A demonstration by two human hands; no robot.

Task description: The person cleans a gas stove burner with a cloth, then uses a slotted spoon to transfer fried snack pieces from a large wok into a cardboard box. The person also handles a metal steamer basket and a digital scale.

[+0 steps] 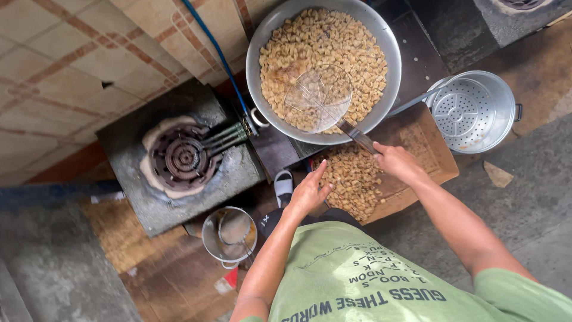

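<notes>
Right hand (398, 161) clenched round the handle of a wire-mesh skimmer (319, 98); the handle runs up and left from the fist, and the round mesh bowl lies in the middle of a large metal wok (256, 71), on top of the pale fried pieces (322, 42) that fill it. The skimmer's bowl sits well above and left of the gripping hand, across the wok's near rim.

Left hand (308, 192) released — fingers straight and together, holding nothing, hovering just beside the left edge of a heap of loose pieces (353, 179) on a cardboard tray (432, 149). That heap lies between the two hands, below the wok.

Around: an unlit ring gas burner (185, 158) on a dark slab to the left, a blue hose (214, 50) running up from it. Perforated metal steamer pot (476, 110) right of the wok. Small metal bucket (229, 237) on the floor, lower left. One sandalled foot (284, 186) near the left hand.
</notes>
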